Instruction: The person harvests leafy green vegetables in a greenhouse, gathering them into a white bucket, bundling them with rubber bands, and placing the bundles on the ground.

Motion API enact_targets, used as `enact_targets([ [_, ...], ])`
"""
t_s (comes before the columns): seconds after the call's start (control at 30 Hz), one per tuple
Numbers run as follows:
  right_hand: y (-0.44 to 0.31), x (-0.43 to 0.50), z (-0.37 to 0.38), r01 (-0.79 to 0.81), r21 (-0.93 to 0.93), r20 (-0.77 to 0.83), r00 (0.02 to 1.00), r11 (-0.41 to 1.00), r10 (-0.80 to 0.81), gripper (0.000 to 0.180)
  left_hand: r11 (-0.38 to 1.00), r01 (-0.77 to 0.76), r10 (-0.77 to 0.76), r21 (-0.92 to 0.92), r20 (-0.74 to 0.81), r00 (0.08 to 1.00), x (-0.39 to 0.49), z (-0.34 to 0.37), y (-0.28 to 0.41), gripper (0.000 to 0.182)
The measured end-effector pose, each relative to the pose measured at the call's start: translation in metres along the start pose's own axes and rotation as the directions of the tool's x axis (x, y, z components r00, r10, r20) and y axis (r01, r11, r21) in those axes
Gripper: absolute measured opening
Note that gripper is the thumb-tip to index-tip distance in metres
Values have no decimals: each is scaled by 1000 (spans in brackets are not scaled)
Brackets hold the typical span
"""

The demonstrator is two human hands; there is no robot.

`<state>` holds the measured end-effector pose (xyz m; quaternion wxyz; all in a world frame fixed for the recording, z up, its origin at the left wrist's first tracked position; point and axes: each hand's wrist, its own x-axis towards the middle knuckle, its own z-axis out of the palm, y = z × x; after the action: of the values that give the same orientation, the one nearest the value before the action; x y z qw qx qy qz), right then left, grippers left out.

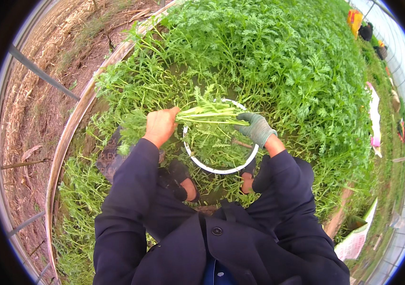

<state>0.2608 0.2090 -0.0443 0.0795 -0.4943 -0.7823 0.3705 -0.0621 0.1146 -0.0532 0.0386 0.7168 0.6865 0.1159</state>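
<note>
My bare left hand grips a bunch of leafy greens near its leaves, which spill out to the left below the wrist. The pale stems lie sideways, pointing right. At their cut ends is my right hand in a grey-green glove, its fingers against the stems; whether they close on them I cannot tell. Beneath the bunch, between my feet, stands a round container with a white rim, with loose green leaves inside.
A dense bed of leafy plants spreads ahead and right. A dark printed sheet lies by my left foot. A pale curved edging borders dry ground at left. People in dark clothes are far off at right, near the plastic wall.
</note>
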Motion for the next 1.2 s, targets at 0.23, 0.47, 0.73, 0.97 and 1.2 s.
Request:
enact_targets([
  [0.23,0,-13,-2,-86,353,128,991,932,43,31,996,43,-42,77,-17,999,-2,2,-16,29],
  [0.47,14,5,31,-147,-61,-238,963,987,128,41,998,65,-66,7,111,992,-3,6,-8,29],
  [0.73,24,23,57,-354,-92,-431,857,931,284,39,991,113,-87,-75,291,953,1,12,6,27],
  [0.97,61,30,57,-396,-242,-186,915,886,358,55,932,333,-284,-142,283,916,1,6,-17,26],
  [1.2,93,37,101,-456,-406,25,861,792,508,60,910,372,-302,-183,324,897,6,4,-18,34],
])
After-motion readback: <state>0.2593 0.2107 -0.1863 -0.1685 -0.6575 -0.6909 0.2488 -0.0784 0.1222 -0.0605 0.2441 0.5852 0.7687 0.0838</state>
